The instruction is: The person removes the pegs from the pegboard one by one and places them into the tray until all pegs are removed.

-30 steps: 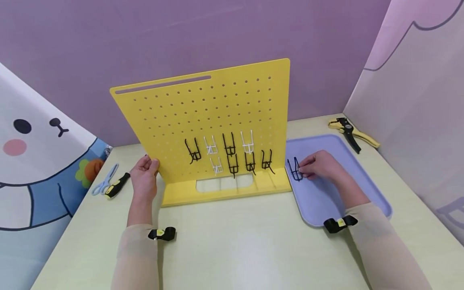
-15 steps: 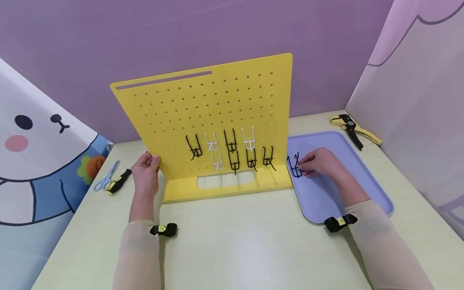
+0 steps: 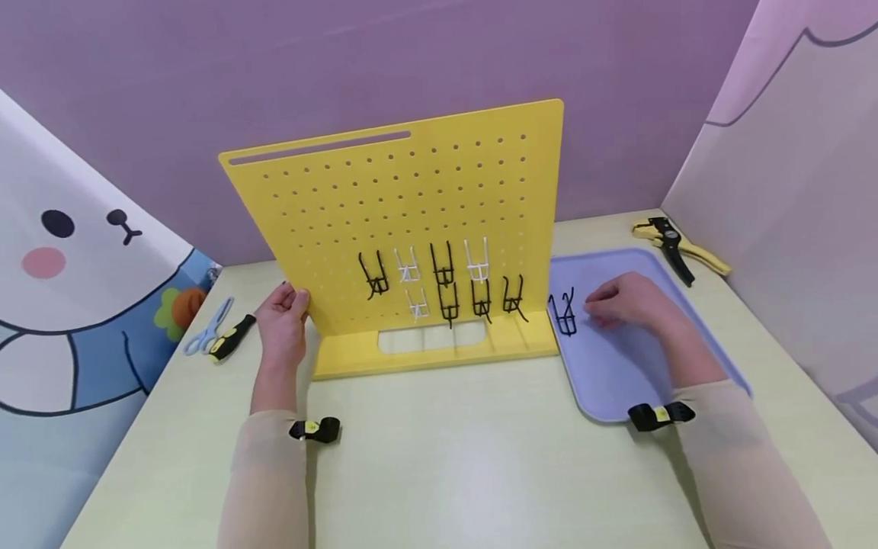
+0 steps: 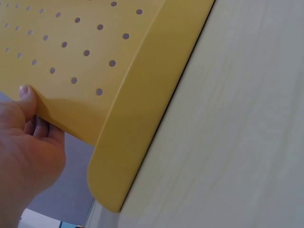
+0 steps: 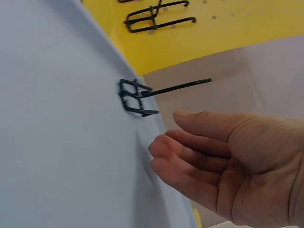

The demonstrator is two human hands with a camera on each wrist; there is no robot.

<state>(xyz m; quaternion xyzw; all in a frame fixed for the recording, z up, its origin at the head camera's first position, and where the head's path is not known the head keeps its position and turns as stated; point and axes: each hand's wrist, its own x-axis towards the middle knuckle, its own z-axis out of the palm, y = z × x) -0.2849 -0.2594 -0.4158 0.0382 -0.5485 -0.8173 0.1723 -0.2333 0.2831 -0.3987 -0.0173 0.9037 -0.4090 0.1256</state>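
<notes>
A yellow pegboard (image 3: 411, 187) stands upright on its yellow base at the middle of the table. My left hand (image 3: 281, 328) pinches its left edge; in the left wrist view the thumb (image 4: 29, 99) lies on the front face, with the other fingers behind. Several black wire hooks (image 3: 449, 313) and three white ones (image 3: 478, 267) hang on the lower half of the board. One more black wire hook (image 3: 567, 330) is at the left side of the lavender tray (image 3: 604, 381). Just right of it, my right hand (image 3: 627, 301) holds nothing, its fingers loosely bent and apart from the hook.
Light blue scissors (image 3: 208, 332) and a black-and-yellow handled tool (image 3: 232, 339) lie left of the board. Yellow-and-black wire strippers (image 3: 675, 248) lie behind the tray at the right. A purple wall (image 3: 384, 61) rises behind the table.
My right hand has let go of the black hook and drawn back to the right, leaving it in the tray. My left hand keeps its grip on the board's edge.
</notes>
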